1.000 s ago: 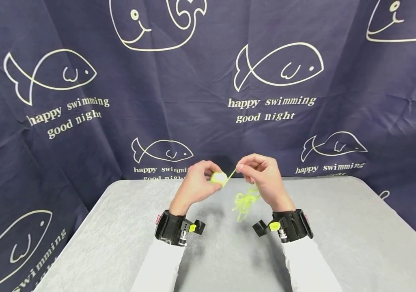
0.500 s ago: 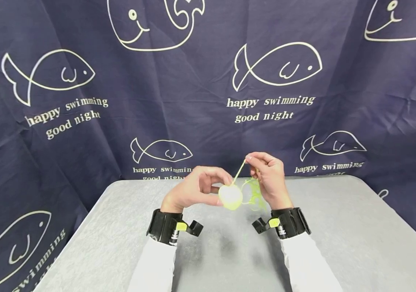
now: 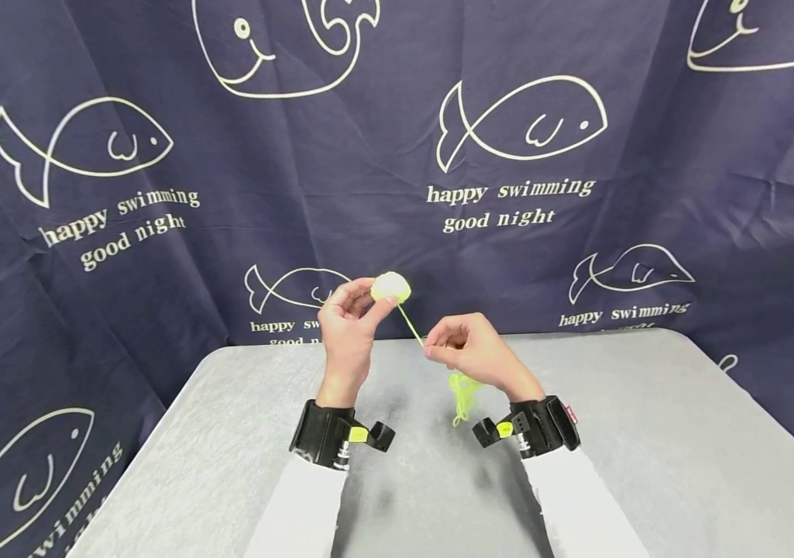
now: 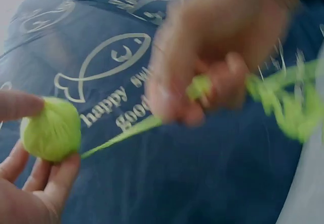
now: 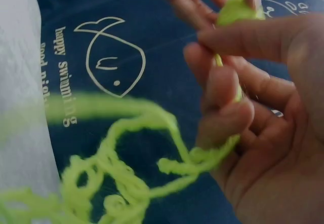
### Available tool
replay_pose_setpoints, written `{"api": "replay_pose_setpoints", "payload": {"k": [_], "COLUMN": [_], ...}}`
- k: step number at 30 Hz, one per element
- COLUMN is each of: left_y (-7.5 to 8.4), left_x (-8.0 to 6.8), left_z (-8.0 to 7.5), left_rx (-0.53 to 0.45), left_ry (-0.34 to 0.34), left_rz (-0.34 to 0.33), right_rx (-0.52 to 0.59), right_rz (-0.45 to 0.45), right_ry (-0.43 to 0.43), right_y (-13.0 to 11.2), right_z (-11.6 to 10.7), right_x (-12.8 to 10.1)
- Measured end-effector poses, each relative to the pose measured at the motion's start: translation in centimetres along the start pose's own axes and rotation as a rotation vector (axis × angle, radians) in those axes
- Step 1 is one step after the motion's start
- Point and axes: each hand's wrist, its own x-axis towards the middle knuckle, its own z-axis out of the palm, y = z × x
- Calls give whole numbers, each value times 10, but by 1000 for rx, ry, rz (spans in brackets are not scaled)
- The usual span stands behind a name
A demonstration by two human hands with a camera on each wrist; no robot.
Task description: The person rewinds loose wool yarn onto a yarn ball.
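A small ball of neon yellow-green yarn (image 3: 391,287) is held up in the fingertips of my left hand (image 3: 351,325); the left wrist view shows the thumb and fingers around the wound ball (image 4: 52,130). From it a taut strand (image 3: 410,324) slants down to my right hand (image 3: 476,350), which pinches the yarn between thumb and fingers. More yarn runs through the curled right fingers (image 5: 223,87). Below that hand dangles a loose, tangled bunch of the same yarn (image 3: 462,395), its loops (image 5: 121,178) large in the right wrist view.
A light grey table (image 3: 229,434) lies under both hands. Behind it hangs a dark blue cloth (image 3: 397,155) printed with white fish and lettering. Each wrist wears a black strap with a small camera, the left strap (image 3: 323,435) and the right strap (image 3: 546,426).
My left hand has raised the ball up and to the left. My right hand went up and right, then came down and left, still pinching the strand. The loose yarn swings beneath it.
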Motion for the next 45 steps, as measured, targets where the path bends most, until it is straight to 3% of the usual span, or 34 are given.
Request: {"api": "replay_pose_setpoints", "payload": {"k": [3,6,9,11,14,17,20,22,25,27,31,35,40,43,45], "left_y": [-6,-9,-10,-9,-5,0,5,8,10,12,12,11,5,-1,-4], "left_x": [-1,-4,-6,-7,-7,-6,-6,-5,-4,-3,-3,-3,-1,1,1], "left_z": [-4,-8,-10,-10,-11,-13,-14,-15,-16,-16,-12,-6,0,-1,-3], "left_rx": [294,557,736,779,737,585,393,248,22,-100,-262,-351,-287,-115,45], "left_ry": [-54,-180,-347,-488,-712,-900,-1005,-1023,-983,-902,-639,-342,-53,50,70], "left_rz": [77,108,33,-53,-166,-231,-270,-287,-274,-231,-171,-179,-110,-26,29], "right_rx": [43,139,275,389,571,729,827,842,741,627,370,175,53,-7,-30], "right_rz": [-36,-73,-101,-116,-119,-98,-53,-16,38,72,109,95,38,3,-24], "right_ry": [-35,18,134,215,323,405,458,473,448,396,256,148,73,45,29], "right_y": [-5,-10,-12,-11,-11,-10,-8,-5,-1,2,5,5,0,-5,-8], "right_z": [-1,-5,-9,-10,-11,-13,-15,-15,-15,-13,-8,-3,3,3,3], "right_x": [-1,-3,-5,-4,-2,-1,0,0,1,1,0,1,1,0,-1]}}
